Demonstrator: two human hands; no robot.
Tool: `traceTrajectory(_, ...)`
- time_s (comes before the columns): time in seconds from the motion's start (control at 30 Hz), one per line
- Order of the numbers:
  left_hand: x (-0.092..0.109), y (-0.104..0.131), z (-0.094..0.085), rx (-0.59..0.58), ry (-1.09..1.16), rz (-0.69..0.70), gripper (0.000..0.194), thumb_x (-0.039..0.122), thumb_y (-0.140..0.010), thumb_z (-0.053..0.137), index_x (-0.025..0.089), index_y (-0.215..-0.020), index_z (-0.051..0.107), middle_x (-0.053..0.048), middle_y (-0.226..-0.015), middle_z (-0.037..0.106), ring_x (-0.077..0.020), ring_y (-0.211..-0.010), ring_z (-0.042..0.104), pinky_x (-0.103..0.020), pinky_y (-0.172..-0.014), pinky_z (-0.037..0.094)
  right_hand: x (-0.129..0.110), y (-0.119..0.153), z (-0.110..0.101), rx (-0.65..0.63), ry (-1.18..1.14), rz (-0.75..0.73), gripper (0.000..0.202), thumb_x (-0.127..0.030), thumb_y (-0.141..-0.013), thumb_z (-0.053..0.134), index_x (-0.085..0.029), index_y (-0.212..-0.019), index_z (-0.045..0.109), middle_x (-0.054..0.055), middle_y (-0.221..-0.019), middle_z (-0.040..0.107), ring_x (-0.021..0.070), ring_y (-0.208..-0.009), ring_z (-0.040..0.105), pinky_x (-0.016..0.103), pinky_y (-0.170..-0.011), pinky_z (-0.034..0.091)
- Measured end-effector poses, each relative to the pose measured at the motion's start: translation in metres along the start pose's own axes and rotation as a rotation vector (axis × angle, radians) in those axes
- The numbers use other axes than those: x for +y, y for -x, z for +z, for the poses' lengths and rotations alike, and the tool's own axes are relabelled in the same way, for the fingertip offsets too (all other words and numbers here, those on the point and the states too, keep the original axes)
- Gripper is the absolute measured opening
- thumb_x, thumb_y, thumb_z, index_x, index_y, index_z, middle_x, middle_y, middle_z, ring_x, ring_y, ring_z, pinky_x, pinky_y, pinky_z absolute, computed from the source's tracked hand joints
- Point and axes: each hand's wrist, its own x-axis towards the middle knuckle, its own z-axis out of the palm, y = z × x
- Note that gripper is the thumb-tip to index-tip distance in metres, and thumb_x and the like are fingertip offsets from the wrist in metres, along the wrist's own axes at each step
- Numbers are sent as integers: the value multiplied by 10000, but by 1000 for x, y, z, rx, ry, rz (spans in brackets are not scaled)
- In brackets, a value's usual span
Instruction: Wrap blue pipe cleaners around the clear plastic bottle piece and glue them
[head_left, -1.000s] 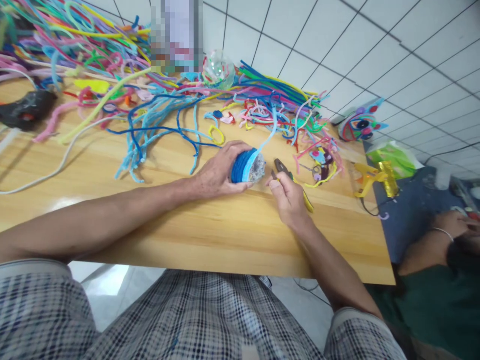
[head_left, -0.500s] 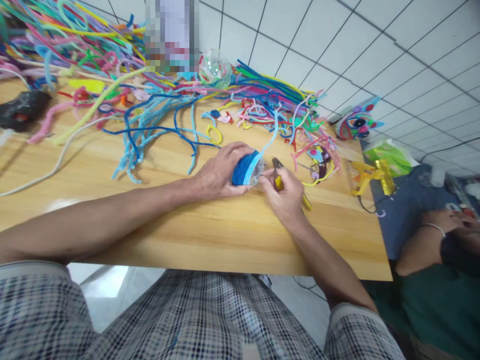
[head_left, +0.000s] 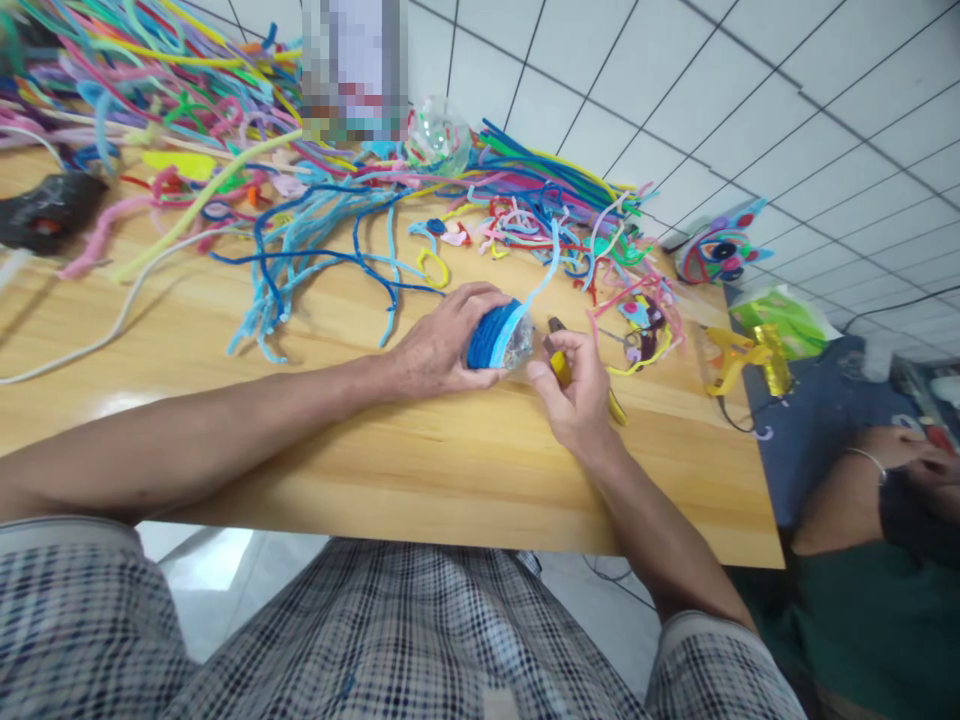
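My left hand (head_left: 442, 345) is wrapped round a clear, rounded object (head_left: 491, 337) wound with dark blue and light blue pipe cleaner. A light blue end (head_left: 553, 260) sticks up from it, away from me. Just right of this object is my right hand (head_left: 574, 385), its thumb and forefinger apart near the clear end. Yellow-handled pliers (head_left: 560, 367) lie in the right hand's palm, their dark jaws pointing up and left and a handle showing below the hand.
Heaps of coloured pipe cleaners (head_left: 300, 235) spread along the table's far side, with a clear ball (head_left: 437, 135) among them. A yellow glue gun (head_left: 731, 358) lies at the right edge, a black device (head_left: 49, 212) at left. Another person's arm (head_left: 847, 490) shows at right.
My right thumb and forefinger have parted and moved slightly right, off the clear end of the wound object. My left hand keeps its hold. The whole view has shifted a little.
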Motion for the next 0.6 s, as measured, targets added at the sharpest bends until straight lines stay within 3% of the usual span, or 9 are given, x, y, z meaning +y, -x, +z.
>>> traceTrajectory(0.23, -6, 3, -1, 10, 101, -161, 916, 548, -850, 853, 211, -1580, 412, -208, -1542, 591, -376, -1436, 635, -569, -1207, 556, 9, -7, -14, -250, 117, -106, 249, -448, -1113, 512, -278, -970, 626, 31, -878, 694, 215, -836, 658, 353, -805, 500)
traceTrajectory(0.4, -8, 3, -2, 45, 103, -97, 891, 587, -846, 869, 238, -1548, 445, -223, -1632, 503, -407, -1578, 501, -610, -1293, 471, 14, -8, -13, -244, 130, -115, 219, -432, -1113, 531, -277, -1040, 669, 49, -940, 726, 232, -884, 685, 353, -831, 500)
traceTrajectory(0.5, -8, 3, -4, 6, 104, -71, 891, 600, -878, 839, 234, -1581, 432, -209, -1566, 557, -389, -1510, 564, -602, -1273, 493, 14, -8, -13, -235, 127, -63, 200, -452, -1099, 571, -273, -1054, 649, 24, -899, 713, 216, -826, 664, 336, -791, 483)
traceTrajectory(0.6, -8, 3, -3, -14, 141, -100, 1016, 694, -837, 872, 236, -1614, 403, -207, -1548, 569, -391, -1465, 604, -594, -1244, 524, 15, -6, -13, -262, 167, -120, 223, -444, -1122, 537, -272, -1043, 655, 43, -944, 733, 223, -873, 676, 343, -819, 486)
